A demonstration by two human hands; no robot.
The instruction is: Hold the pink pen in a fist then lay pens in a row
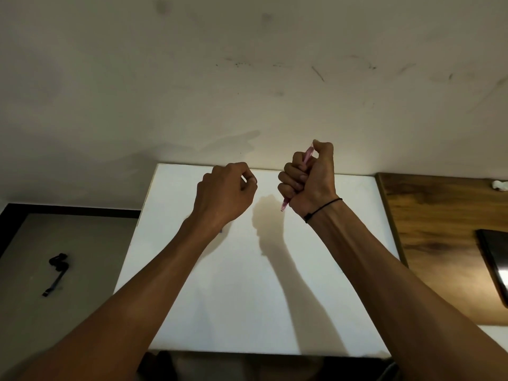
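Here, right hand (308,180) raised above far edge of white tabletop (343,243), fingers wrapped in fist round pink pen (307,156), tip poking out below palm; left hand (228,193) just beside, fingers curled, whether pinching something small cannot tell. Risk: fist hold gives poor tip control, pen may slip, drop onto tabletop, roll off near edge

Pink pen (307,158), slim and translucent, clamped in the fist of the right hand (308,182). Stands nearly upright, leaning slightly right at the top. Upper end pokes out above the curled fingers, under the thumb; lower tip juts out below the heel of the palm. Middle hidden inside the grip. Held above the white table (192,298), not touching.
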